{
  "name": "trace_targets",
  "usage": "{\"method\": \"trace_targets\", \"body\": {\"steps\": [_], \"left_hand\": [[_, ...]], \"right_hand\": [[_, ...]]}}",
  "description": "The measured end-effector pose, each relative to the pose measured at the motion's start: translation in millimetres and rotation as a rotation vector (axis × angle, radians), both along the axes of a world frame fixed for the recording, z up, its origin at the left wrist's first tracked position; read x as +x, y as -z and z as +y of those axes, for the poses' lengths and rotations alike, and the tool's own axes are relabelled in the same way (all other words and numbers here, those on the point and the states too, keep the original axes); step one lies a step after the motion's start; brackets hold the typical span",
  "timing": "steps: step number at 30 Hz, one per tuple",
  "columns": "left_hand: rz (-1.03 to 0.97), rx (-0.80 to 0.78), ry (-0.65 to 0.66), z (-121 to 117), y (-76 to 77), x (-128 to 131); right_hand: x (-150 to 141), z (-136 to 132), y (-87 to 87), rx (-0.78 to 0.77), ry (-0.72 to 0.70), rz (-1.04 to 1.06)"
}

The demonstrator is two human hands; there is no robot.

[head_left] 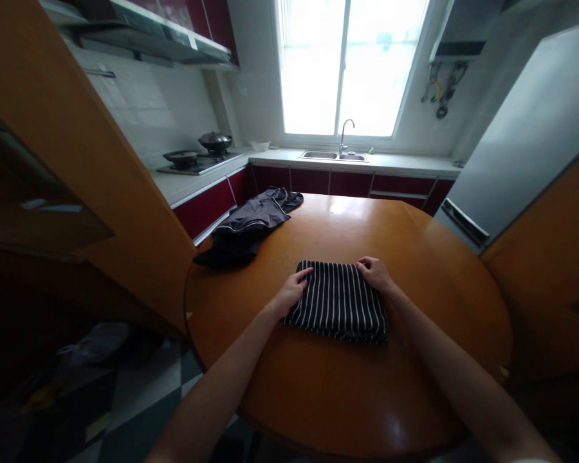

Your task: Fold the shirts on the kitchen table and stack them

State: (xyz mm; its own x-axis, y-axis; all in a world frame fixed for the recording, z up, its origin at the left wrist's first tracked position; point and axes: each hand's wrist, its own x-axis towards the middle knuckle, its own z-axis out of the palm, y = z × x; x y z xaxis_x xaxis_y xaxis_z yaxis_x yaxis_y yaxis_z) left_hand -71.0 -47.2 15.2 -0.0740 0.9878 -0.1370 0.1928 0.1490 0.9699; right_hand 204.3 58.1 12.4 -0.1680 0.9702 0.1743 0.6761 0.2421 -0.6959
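Observation:
A black garment or cloth with white stripes (340,299) lies folded into a rough rectangle on the wooden table (444,308). My left hand (292,292) rests along its left edge near the far corner, fingers stretched out over the fabric. At the far right corner, my right hand (374,273) has its fingers bent and closed on the cloth's edge. The folded layers show along the near edge. Both thumbs are hard to make out.
A dark grey jacket-like garment (260,215) with light piping lies at the table's far left, with a black piece (234,249) at its near end. Beyond are a counter (405,164) with a sink (321,155), a stove (202,165) and pans. A fridge (525,128) stands right.

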Motion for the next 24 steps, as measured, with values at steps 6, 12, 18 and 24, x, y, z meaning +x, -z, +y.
{"method": "trace_targets", "body": {"steps": [6, 12, 18, 24], "left_hand": [[-0.083, -0.054, -0.024, -0.1, -2.7, -6.4], [-0.071, -0.062, -0.015, 0.8, -4.1, -17.0], [0.436, 0.073, -0.146, 10.8, -15.9, -33.2], [0.948, 0.357, 0.223, 27.5, -30.4, 17.5]], "right_hand": [[7.7, 3.4, 7.2, -0.008, 0.035, -0.007], [8.7, 3.6, 11.3, -0.006, 0.007, -0.008], [6.2, 4.2, 13.3, 0.002, 0.006, -0.002], [9.1, 3.6, 10.7, 0.000, -0.004, 0.023]]}}
